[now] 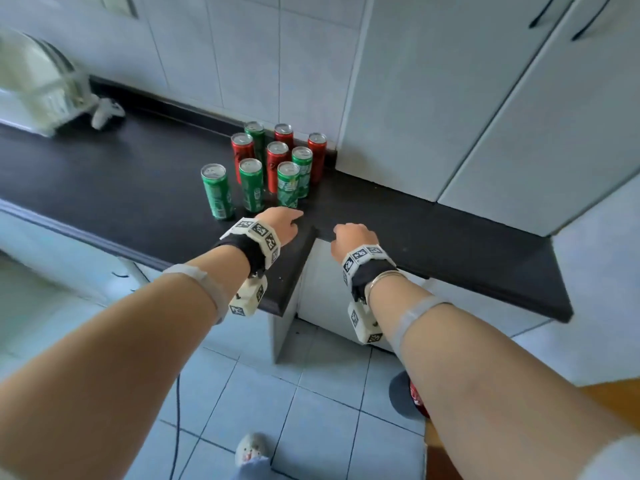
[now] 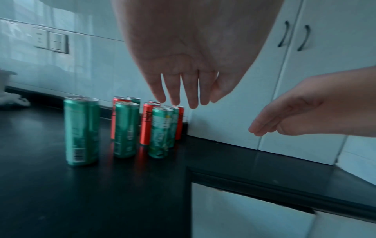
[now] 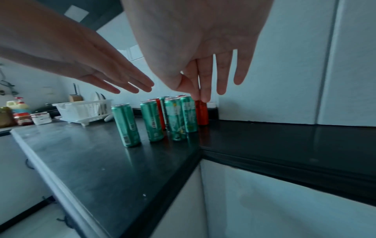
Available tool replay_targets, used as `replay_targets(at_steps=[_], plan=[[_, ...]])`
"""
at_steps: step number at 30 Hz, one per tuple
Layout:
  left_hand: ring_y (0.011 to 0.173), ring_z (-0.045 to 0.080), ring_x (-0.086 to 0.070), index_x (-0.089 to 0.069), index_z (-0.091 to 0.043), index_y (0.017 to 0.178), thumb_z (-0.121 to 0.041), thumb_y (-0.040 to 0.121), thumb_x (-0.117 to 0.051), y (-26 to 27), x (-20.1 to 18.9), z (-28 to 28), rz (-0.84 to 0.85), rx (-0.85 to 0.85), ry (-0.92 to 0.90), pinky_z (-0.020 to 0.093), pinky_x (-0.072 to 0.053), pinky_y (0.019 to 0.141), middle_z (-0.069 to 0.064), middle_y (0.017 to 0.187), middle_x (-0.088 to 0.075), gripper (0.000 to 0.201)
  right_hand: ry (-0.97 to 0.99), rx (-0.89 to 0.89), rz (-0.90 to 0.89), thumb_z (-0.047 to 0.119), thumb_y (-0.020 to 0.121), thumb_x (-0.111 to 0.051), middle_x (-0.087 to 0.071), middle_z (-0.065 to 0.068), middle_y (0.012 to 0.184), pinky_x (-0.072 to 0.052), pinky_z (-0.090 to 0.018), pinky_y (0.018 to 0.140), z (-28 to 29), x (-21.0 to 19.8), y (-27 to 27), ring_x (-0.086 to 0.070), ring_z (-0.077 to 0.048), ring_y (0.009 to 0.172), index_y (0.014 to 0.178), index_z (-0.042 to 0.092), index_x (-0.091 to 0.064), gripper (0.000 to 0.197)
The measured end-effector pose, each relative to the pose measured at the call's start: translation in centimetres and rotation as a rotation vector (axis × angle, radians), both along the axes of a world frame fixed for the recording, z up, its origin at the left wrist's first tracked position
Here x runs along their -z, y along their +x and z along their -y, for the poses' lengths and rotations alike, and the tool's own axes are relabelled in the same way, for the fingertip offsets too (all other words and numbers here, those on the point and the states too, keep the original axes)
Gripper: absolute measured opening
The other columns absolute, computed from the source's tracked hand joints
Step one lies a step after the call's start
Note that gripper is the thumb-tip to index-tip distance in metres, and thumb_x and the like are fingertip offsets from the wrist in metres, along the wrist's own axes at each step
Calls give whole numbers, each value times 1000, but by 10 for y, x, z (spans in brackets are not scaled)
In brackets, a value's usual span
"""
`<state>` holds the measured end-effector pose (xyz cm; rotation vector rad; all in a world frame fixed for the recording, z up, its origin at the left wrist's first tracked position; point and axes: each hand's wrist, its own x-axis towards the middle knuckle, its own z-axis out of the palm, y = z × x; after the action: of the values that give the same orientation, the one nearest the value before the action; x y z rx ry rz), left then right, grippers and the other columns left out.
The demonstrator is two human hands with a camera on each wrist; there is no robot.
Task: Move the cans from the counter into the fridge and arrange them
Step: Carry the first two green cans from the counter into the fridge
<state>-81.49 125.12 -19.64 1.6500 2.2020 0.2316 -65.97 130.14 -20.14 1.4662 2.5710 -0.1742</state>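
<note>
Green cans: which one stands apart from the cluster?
The leftmost green can, alone at the counter's front-left; the others bunch together toward the white cabinet.

white dish rack [image 3: 85, 109], wall switch [image 2: 52, 40]

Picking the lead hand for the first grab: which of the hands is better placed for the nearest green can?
Probably left. The left hand hovers open just short of the front green can; the right hand, also open, sits further right, off the cluster.

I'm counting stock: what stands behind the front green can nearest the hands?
Behind the front green can stand another green can and a red can, with more red and green cans toward the wall. Their lower halves are covered, so anything small between them cannot be seen.
</note>
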Motion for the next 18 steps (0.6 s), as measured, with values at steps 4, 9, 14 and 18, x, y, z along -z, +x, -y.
replay_targets(at_steps=[4, 9, 14, 18], plan=[[132, 25, -43, -40, -25, 142, -18, 95, -38, -72, 6, 6, -9, -76, -3, 31, -38, 104, 3, 147, -41, 47, 7, -43, -21, 26, 95, -41, -55, -7, 128, -40, -38, 93, -6, 6, -78, -47, -28, 122, 125, 14, -52, 34], [130, 26, -45, -40, -29, 140, -17, 93, -39, -143, 18, 10, 4, -176, -40, 34, -40, 103, 2, 146, -43, 48, -26, -77, -82, 24, 92, -46, -54, -7, 127, -42, -39, 92, -14, 13, -157, -49, -29, 120, 125, 14, -51, 35], [131, 24, -44, -45, -28, 138, -17, 93, -38, -196, 35, 0, 0, -214, -91, 35, -39, 104, 0, 145, -45, 46, -74, -97, -146, 23, 90, -49, -53, -9, 125, -43, -40, 91, -31, 26, -214, -51, -31, 116, 123, 13, -50, 35], [133, 25, -41, -44, -25, 138, -15, 93, -37, -229, 46, -9, -14, -264, -132, 36, -38, 106, 2, 145, -43, 46, -148, -52, -182, 27, 89, -53, -53, -9, 128, -44, -39, 89, -45, 41, -253, -52, -31, 119, 129, 14, -41, 43]])
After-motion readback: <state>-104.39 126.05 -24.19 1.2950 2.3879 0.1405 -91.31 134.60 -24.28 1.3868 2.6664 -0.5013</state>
